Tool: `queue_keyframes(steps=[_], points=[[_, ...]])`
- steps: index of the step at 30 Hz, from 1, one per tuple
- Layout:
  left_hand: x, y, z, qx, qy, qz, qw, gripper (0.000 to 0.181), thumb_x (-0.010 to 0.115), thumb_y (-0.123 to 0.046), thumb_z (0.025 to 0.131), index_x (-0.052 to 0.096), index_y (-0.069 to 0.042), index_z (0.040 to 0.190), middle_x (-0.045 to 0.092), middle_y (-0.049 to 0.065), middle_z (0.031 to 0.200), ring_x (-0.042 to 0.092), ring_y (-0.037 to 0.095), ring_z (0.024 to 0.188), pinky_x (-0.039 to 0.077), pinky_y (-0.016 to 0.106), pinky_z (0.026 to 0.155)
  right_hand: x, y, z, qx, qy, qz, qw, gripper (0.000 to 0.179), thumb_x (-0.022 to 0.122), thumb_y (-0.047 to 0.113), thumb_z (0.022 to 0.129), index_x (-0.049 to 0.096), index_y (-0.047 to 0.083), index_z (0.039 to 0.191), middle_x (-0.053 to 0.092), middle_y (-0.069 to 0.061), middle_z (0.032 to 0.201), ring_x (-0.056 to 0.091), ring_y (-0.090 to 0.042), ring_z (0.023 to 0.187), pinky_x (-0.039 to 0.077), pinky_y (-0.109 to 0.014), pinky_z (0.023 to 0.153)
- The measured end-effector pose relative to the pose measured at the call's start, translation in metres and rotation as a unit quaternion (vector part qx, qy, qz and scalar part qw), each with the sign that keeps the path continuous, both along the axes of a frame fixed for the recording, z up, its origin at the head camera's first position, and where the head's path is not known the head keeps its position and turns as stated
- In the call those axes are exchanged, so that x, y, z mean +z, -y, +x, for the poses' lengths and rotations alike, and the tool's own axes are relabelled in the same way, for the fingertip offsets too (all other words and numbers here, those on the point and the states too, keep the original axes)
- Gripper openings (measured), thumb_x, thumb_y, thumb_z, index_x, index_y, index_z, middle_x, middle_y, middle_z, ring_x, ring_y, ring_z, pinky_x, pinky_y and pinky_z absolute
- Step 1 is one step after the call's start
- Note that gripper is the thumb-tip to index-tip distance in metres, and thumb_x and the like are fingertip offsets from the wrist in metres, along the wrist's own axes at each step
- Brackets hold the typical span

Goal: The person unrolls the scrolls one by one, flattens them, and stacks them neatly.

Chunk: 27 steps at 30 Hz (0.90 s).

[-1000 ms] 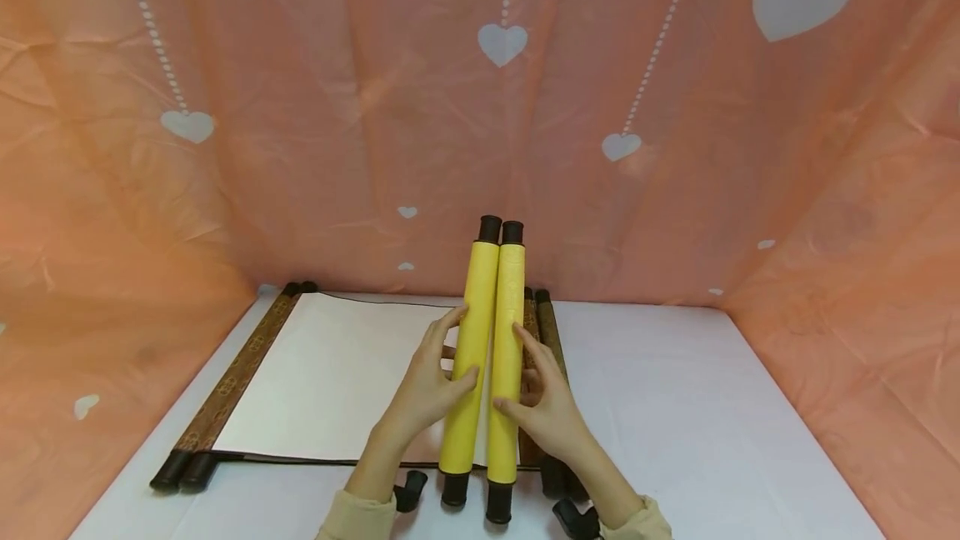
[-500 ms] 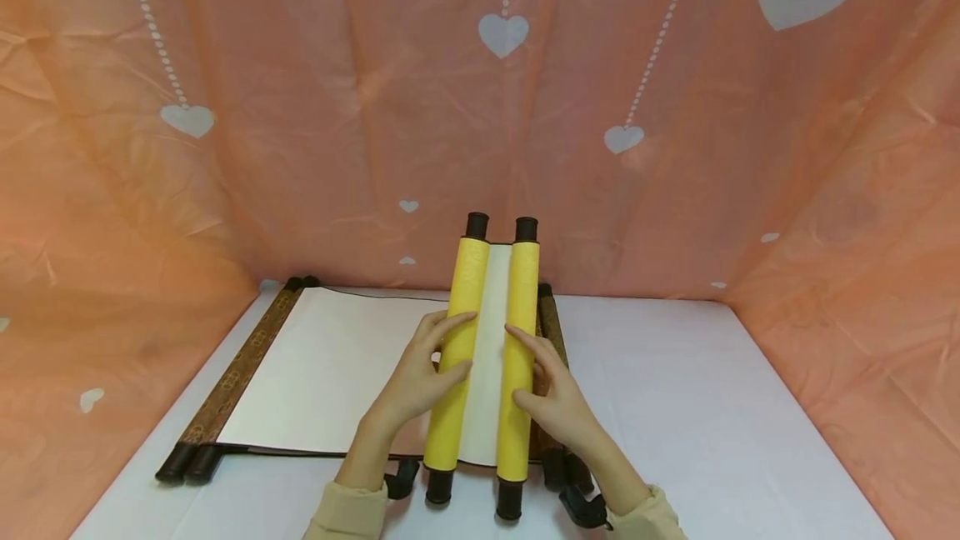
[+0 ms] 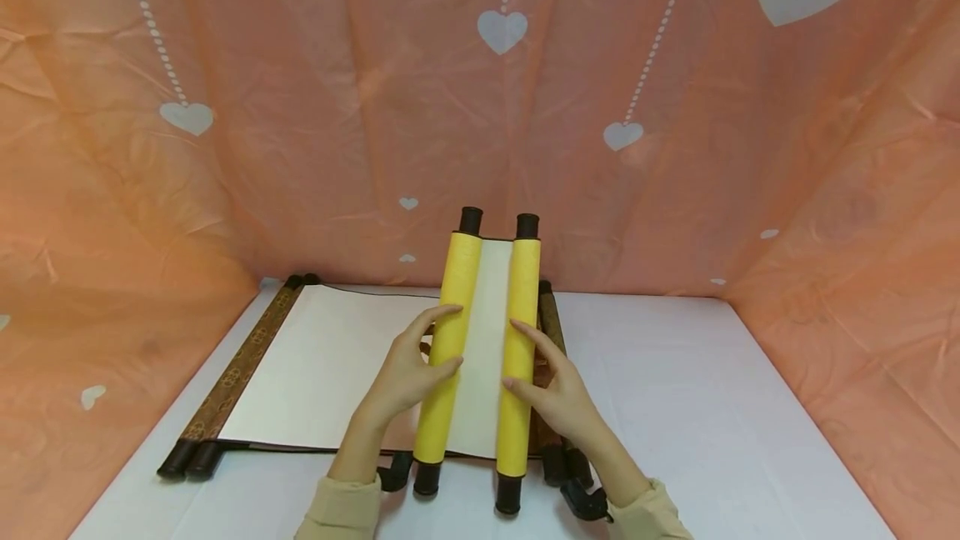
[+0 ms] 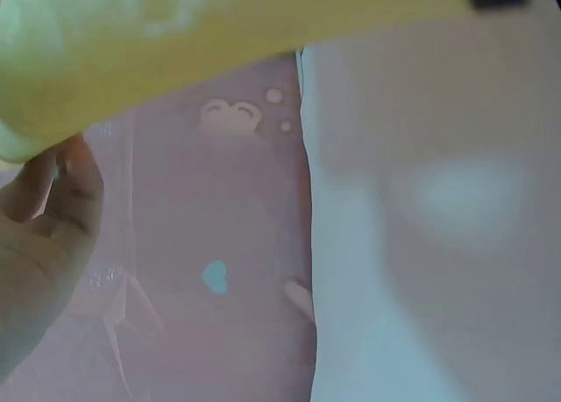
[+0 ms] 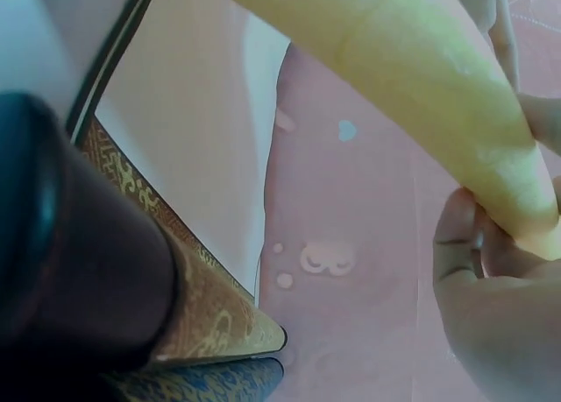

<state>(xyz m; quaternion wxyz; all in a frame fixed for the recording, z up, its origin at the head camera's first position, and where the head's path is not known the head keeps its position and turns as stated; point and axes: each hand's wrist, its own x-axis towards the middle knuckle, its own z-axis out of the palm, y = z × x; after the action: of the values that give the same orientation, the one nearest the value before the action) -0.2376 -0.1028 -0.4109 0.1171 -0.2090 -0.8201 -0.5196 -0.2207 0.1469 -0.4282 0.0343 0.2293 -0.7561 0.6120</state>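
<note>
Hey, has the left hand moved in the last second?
Yes: in the head view, the left hand, gripping a yellow roller, has shifted leftward, closer to the leftmost brown patterned roller.

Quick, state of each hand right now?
Left hand: closed, holding the left yellow roll.
Right hand: closed, holding the right yellow roll.

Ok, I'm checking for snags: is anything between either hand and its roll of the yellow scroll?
Nothing visible. The left hand grips the left yellow roll directly, and the right hand the right yellow roll. The brown scroll lies on the table, not between them.
</note>
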Motion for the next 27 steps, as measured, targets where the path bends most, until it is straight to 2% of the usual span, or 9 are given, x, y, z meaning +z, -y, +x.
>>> queue_keyframes(steps=[5,8,11,15,18,23,27], points=[[0.002,0.005,0.001,-0.010,0.019,0.012,0.9997,0.070,0.078,0.003,0.087,0.055,-0.023,0.148,0.056,0.009,0.145,0.057,0.033,0.120,0.051,0.050,0.093,0.002,-0.003,-0.001,0.009,-0.001,-0.002,1.0000,0.079,0.074,-0.003,0.091,0.042,0.020,0.160,0.057,-0.024,0.132,0.065,-0.030,0.100,0.059,-0.033,0.081],[0.002,0.007,0.001,-0.011,0.012,0.005,0.9999,0.071,0.075,0.006,0.087,0.054,-0.022,0.149,0.051,0.010,0.151,0.054,0.034,0.124,0.049,0.052,0.097,0.002,-0.005,-0.002,0.014,-0.002,-0.004,0.9999,0.080,0.072,-0.006,0.091,0.041,0.021,0.160,0.055,-0.025,0.132,0.063,-0.031,0.102,0.059,-0.033,0.081],[0.002,0.009,0.001,-0.014,0.004,-0.003,0.9999,0.070,0.070,0.008,0.087,0.056,-0.021,0.149,0.046,0.010,0.156,0.052,0.033,0.127,0.048,0.051,0.098,0.002,-0.007,-0.002,0.011,-0.010,-0.001,0.9999,0.081,0.070,-0.008,0.090,0.042,0.021,0.160,0.051,-0.019,0.137,0.056,-0.029,0.105,0.056,-0.030,0.083],[0.004,0.013,0.001,-0.025,0.011,-0.006,0.9996,0.071,0.064,0.009,0.084,0.058,-0.021,0.148,0.044,0.010,0.156,0.053,0.031,0.124,0.048,0.049,0.096,0.005,-0.009,-0.002,0.008,-0.016,0.005,0.9998,0.082,0.064,-0.013,0.087,0.043,0.020,0.160,0.044,-0.013,0.146,0.046,-0.029,0.110,0.049,-0.029,0.086],[0.004,0.016,0.001,-0.027,0.024,-0.008,0.9993,0.072,0.062,0.010,0.084,0.058,-0.021,0.149,0.044,0.011,0.156,0.055,0.031,0.119,0.049,0.049,0.096,0.007,-0.010,0.000,0.010,-0.011,0.008,0.9999,0.085,0.058,-0.016,0.084,0.043,0.020,0.160,0.041,-0.012,0.153,0.047,-0.031,0.116,0.048,-0.030,0.087],[0.003,0.017,-0.001,-0.018,0.037,-0.012,0.9991,0.066,0.070,0.006,0.087,0.060,-0.021,0.147,0.046,0.010,0.155,0.056,0.030,0.119,0.051,0.045,0.094,0.007,-0.010,0.000,0.014,0.002,0.004,0.9999,0.085,0.054,-0.017,0.084,0.042,0.019,0.160,0.038,-0.016,0.157,0.050,-0.035,0.120,0.049,-0.031,0.087],[0.002,0.017,-0.002,-0.003,0.031,-0.005,0.9995,0.061,0.082,-0.002,0.087,0.064,-0.020,0.143,0.051,0.009,0.152,0.058,0.030,0.123,0.052,0.044,0.092,0.007,-0.009,-0.001,0.008,0.004,0.004,0.9999,0.078,0.066,-0.013,0.089,0.045,0.017,0.158,0.041,-0.017,0.153,0.052,-0.036,0.123,0.052,-0.031,0.090]])
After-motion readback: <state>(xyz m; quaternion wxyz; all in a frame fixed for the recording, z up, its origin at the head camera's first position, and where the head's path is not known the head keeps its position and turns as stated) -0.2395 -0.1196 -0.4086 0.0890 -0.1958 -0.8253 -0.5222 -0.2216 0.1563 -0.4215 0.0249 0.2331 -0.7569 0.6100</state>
